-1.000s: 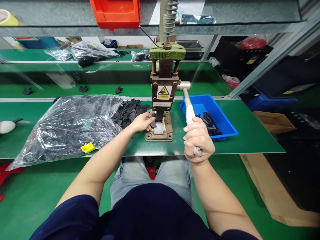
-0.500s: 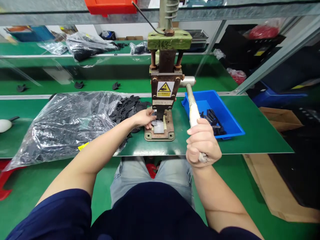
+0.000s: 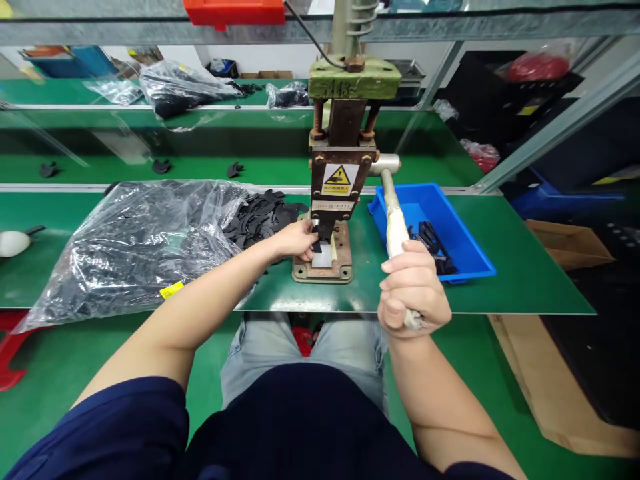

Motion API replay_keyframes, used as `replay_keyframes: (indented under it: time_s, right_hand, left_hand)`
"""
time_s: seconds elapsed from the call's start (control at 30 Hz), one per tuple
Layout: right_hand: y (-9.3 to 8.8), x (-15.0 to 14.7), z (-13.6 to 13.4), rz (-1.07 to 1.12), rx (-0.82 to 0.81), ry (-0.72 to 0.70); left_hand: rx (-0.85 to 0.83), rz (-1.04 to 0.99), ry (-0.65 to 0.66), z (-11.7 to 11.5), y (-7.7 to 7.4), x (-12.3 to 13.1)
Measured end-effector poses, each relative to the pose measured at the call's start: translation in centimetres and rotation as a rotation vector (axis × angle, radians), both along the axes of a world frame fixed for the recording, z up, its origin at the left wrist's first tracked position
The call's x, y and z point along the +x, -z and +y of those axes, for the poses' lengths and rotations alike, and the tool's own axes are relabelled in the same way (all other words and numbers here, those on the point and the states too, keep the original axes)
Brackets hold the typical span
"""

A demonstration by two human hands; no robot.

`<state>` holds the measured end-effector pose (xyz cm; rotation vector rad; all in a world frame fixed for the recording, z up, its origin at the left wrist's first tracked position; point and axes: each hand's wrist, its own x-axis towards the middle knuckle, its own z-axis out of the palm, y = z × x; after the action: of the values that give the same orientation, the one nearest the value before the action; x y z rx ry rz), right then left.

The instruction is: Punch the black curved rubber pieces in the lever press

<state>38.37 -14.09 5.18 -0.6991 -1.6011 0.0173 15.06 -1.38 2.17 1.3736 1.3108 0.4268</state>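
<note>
A small hand press (image 3: 333, 175) with a yellow warning label stands on the green bench. My left hand (image 3: 299, 239) pinches a flat black part (image 3: 317, 245) on the white pad of the press base (image 3: 323, 268), under the ram. My right hand (image 3: 413, 289) is wrapped around the taped press lever (image 3: 395, 223), which slopes down toward me. Loose black parts (image 3: 260, 217) lie in a heap just left of the press.
A big clear plastic bag of black parts (image 3: 135, 243) fills the bench's left side. A blue bin (image 3: 465, 247) holding black pieces sits right of the press. Cardboard boxes (image 3: 570, 243) stand lower right. A second bench behind carries bags and stray parts.
The view shifted a little, so the press sits further right. My right hand drew the lever slightly lower and closer. My left hand stays at the press base with the black part.
</note>
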Motion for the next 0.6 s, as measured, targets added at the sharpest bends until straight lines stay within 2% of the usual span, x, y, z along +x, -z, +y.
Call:
replay_keyframes:
  time_s: [0.07, 0.13, 0.23, 0.33, 0.47, 0.6]
  right_hand:
    - [-0.5, -0.1, -0.1, 0.032, 0.133, -0.047]
    - [-0.8, -0.1, -0.1, 0.033, 0.167, -0.063]
    - [-0.8, -0.2, 0.0, 0.047, 0.156, -0.058]
    - [-0.7, -0.4, 0.2, 0.067, 0.152, -0.062]
    - [-0.8, -0.6, 0.5, 0.093, 0.180, -0.052]
    - [-1.0, -0.6, 0.5, 0.075, 0.184, -0.041]
  left_hand:
    - [0.024, -0.086, 0.028, -0.5, -0.2, -1.4]
    - [0.136, -0.077, 0.026, -0.8, -0.4, -3.8]
    - [0.441, 0.239, -0.032, -1.7, -0.2, -8.2]
    - [0.663, 0.586, 0.036, -3.2, 0.4, -11.2]
    - [0.798, 0.760, 0.186, -4.2, 1.6, -11.4]
    - [0.790, 0.890, 0.221, -3.0, 2.0, -10.1]
